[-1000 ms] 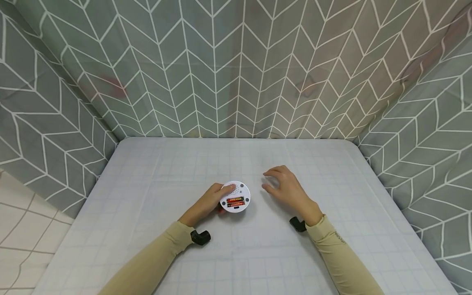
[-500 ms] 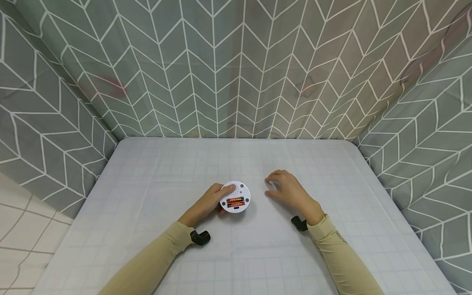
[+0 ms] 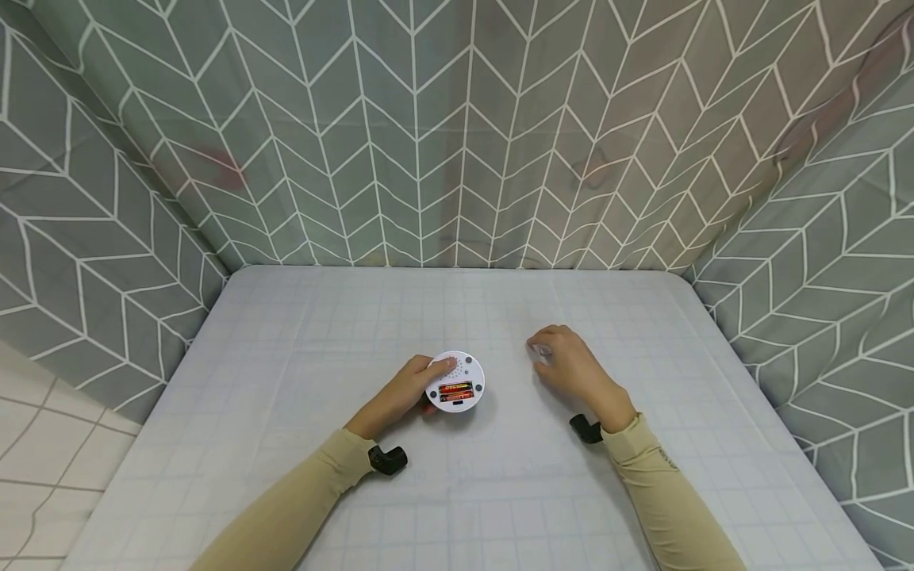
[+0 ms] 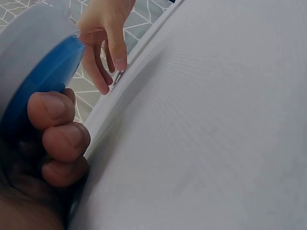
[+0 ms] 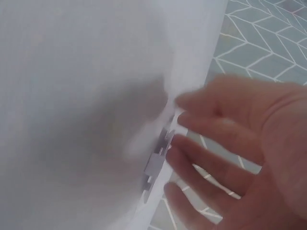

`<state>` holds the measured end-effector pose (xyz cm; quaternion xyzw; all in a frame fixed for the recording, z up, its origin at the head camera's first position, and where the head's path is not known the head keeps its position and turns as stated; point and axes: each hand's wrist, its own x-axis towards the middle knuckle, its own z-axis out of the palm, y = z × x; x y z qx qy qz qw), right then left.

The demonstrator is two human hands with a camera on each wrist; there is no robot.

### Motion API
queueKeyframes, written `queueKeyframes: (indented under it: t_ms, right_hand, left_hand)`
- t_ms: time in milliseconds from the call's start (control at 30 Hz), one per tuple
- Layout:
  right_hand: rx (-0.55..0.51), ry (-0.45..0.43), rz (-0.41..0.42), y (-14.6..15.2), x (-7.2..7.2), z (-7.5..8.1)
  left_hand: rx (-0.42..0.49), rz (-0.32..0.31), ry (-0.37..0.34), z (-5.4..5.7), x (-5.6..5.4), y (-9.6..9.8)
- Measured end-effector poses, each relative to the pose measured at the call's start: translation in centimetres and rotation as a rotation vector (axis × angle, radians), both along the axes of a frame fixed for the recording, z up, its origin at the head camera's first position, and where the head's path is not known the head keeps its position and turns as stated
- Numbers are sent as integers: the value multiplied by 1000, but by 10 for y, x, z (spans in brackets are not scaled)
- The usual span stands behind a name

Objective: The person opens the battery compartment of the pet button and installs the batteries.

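Here's the round white battery-powered device, just below the middle of the head view, held over the table with its battery side facing up. Two red batteries sit side by side in the exposed bay, and a cluster of small holes sits above them, partly under the thumb. From the left wrist we get its blue lower part, fingertips curled against it.

The left hand has a firm grip here: thumb flat across the white face, fingers wrapped beneath.

Over to the right hand, well apart from the device and low over the table, fingers bent and a gap between thumb and index. Right at its fingertips is a small pale tabbed plastic piece; whether it's pinched or merely touched, I can't tell.

Each wrist wears a small black camera, left and right, beside the khaki sleeves. Under it all, a white tablecloth with a faint grid. Grey chevron-patterned curtains surround the far side and flanks, with pale floor tiles at lower left.
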<state>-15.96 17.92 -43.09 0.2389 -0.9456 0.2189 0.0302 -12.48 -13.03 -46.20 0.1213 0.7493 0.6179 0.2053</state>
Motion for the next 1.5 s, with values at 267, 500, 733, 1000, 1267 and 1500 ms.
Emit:
queueKeyframes:
  t_ms: [267, 500, 733, 1000, 1267, 1500]
  right_hand:
    - [1, 21, -119, 7, -2, -4]
    - [-5, 28, -126, 11, -5, -4]
    - [-15, 28, -120, 10, -5, -3]
    - [-48, 26, -78, 3, -2, 2]
    - [-81, 16, -15, -5, 1, 7]
    - [-100, 19, 45, -14, 5, 11]
  left_hand:
    - [1, -4, -2, -1, 0, 0]
    - [-18, 1, -5, 0, 0, 0]
    - [-8, 7, -20, 0, 0, 0]
    - [-4, 3, -19, 0, 1, -1]
    - [-9, 9, -25, 1, 0, 0]
    - [18, -10, -20, -1, 0, 0]
